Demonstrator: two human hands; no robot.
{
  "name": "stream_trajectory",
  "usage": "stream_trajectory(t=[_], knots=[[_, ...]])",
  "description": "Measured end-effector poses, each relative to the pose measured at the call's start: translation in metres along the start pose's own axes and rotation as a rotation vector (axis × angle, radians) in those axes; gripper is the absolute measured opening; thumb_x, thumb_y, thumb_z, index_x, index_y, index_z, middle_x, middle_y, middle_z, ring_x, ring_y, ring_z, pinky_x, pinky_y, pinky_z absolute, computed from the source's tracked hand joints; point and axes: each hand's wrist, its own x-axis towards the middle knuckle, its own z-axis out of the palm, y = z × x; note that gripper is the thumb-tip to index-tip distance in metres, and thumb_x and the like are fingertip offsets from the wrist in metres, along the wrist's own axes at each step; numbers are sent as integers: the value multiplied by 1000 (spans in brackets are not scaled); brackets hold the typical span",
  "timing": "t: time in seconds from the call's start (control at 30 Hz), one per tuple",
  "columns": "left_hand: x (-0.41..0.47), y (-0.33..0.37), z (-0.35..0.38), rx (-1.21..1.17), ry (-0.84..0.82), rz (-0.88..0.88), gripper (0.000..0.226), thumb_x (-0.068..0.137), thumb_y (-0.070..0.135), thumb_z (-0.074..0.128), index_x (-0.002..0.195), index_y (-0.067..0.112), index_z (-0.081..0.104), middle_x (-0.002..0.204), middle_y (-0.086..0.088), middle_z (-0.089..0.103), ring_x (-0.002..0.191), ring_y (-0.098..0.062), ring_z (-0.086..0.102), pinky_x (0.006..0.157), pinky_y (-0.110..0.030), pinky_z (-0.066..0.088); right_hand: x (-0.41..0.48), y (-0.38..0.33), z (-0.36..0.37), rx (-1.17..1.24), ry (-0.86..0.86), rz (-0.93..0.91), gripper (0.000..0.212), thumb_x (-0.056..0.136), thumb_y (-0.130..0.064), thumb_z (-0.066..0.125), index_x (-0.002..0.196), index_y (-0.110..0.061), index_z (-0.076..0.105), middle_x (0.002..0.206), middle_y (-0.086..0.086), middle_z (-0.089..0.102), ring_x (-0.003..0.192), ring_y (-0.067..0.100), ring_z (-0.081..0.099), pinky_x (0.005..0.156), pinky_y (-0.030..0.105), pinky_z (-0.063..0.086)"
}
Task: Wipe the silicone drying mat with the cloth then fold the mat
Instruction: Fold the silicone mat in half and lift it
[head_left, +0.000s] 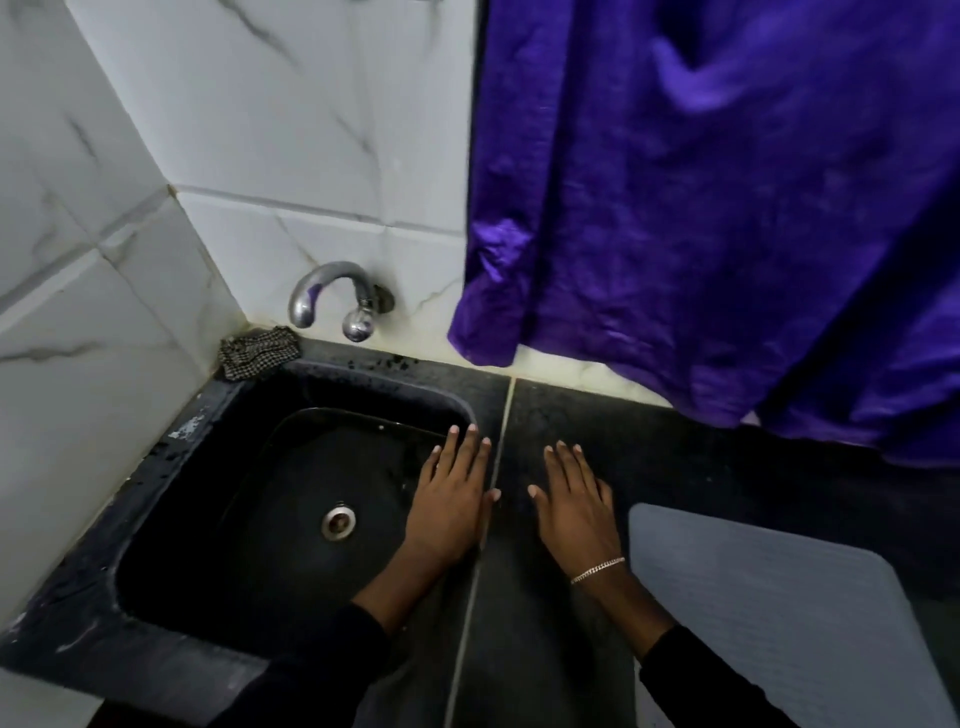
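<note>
Grey silicone drying mat (779, 623) is lying flat, near right on the black counter (675, 457). Just left of it, right hand (574, 509) and left hand (452, 509) are resting palms-down, fingers straight, gripping nothing. Crumpled checked cloth (257, 356) is sitting far left behind the black sink (171, 467), beside the chrome tap (327, 291).

The grey, round-cornered silicone drying mat (769, 613) lies flat and unfolded on the dark counter (675, 467) at my right. The black-and-white checked cloth (258, 356) sits crumpled behind the black sink (363, 375), in the wall corner.
</note>
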Motion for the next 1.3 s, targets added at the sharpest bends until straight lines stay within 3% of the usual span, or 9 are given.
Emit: stream_trajectory(t=[0.27,0.43,0.53,0.8,1.0,1.1,1.3], knots=[[-12,146,31,-40,-96,83,72,101,49,40,161,18,15,170,-6,8,157,-26,3,127,-45,14,-72,137,-37,6,6,161,58,102,-44,36,154,-19,29,162,2,29,152,19,23,116,40,31],[-20,216,58,-27,-158,76,71,103,49,35,161,18,9,170,-6,3,157,-26,-1,126,-44,9,-112,217,-54,-4,-25,238,58,103,-45,36,154,-18,30,162,3,30,151,21,25,114,41,33],[-28,249,70,-29,-191,54,72,102,50,38,161,17,14,169,-8,8,157,-30,5,125,-47,15,-134,259,-60,26,-30,287,57,102,-43,39,152,-16,35,160,5,33,149,22,28,113,44,33],[-42,288,83,-57,-293,-116,74,100,46,44,161,17,15,168,-15,13,154,-34,17,120,-49,28,-175,340,-60,45,-114,465,57,102,-42,41,151,-12,36,157,10,35,142,30,35,113,48,35],[-50,295,82,-145,-316,-290,72,97,39,49,158,12,20,150,-17,32,133,-35,38,105,-47,45,-193,370,-63,61,-118,689,52,97,-36,50,144,-14,44,146,12,43,129,37,43,102,50,44],[-51,295,82,-200,-298,-349,69,94,36,56,151,7,31,141,-17,38,128,-37,41,107,-46,43,-199,381,-65,81,-122,786,48,95,-32,54,138,-12,49,137,16,45,124,40,44,97,53,45],[-46,296,75,-372,-310,-503,58,87,31,71,131,3,46,136,-24,45,125,-45,47,108,-47,42,-198,397,-69,228,-117,916,51,90,-31,67,131,-5,52,140,22,40,125,48,42,101,57,42]])
